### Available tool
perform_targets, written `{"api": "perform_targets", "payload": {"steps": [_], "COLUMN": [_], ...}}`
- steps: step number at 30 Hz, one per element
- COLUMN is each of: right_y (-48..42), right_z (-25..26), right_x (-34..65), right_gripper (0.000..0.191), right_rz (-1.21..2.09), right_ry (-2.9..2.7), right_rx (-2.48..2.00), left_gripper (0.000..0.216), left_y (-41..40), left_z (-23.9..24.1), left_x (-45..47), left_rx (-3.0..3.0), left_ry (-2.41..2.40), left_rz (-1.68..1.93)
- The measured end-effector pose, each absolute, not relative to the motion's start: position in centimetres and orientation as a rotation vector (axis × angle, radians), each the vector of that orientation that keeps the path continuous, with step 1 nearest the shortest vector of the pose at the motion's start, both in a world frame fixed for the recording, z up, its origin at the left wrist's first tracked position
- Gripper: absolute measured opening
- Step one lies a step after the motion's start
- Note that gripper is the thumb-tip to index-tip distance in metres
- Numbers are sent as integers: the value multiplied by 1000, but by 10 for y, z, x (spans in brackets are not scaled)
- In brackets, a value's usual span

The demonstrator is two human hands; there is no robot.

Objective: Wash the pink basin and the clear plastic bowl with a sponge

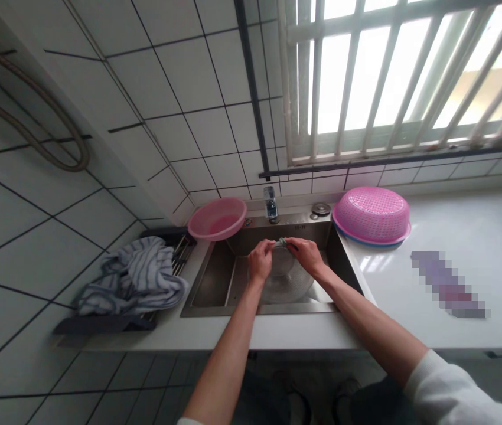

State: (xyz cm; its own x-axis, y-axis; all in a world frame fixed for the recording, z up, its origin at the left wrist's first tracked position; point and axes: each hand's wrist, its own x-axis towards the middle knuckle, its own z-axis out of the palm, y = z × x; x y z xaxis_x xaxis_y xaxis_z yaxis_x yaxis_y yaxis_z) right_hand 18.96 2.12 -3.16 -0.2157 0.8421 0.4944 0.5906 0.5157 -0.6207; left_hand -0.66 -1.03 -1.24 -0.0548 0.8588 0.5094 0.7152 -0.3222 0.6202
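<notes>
Both of my hands are raised over the steel sink (215, 282), close together. Between their fingertips runs a small, thin, whitish-green item (282, 242), too small to make out its kind. My left hand (260, 260) pinches its left end, fingers closed. My right hand (307, 255) has its fingers closed at the right end. Below them in the sink is a clear, round bowl (289, 286), partly covered by my hands and forearms. Behind my hands stands the chrome faucet (270, 202).
A pink basin (218, 218) rests at the sink's back left corner. A pink perforated basket (371, 213) lies upside down on the right counter, with blue under it. A striped towel (133, 277) lies on a dark rack at left. A blurred-out item (450, 284) lies far right.
</notes>
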Motion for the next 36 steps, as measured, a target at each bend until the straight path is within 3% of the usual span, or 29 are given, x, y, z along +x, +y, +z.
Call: {"api": "perform_targets", "payload": {"steps": [5, 17, 24, 29, 36], "right_y": [33, 32, 32, 27, 27], "right_z": [-35, -31, -36, -30, -31], "right_x": [212, 221, 213, 197, 203], "right_gripper": [30, 32, 31, 32, 30], "right_rz": [345, 417, 437, 469, 451], "right_ry": [-1681, -1775, -1751, -1933, -1840], "right_rx": [-1334, -1236, -1277, -1175, -1296], "left_gripper": [17, 35, 22, 22, 20], "left_y": [-6, 1, -1, -9, -13], "left_z": [-14, -16, -16, -10, -10], "left_x": [-31, -37, -27, -13, -18], "left_rx": [1501, 1968, 2011, 2186, 1999], "left_ry": [2000, 1792, 1610, 1582, 1757], "left_rz": [1735, 1473, 1419, 1159, 1331]}}
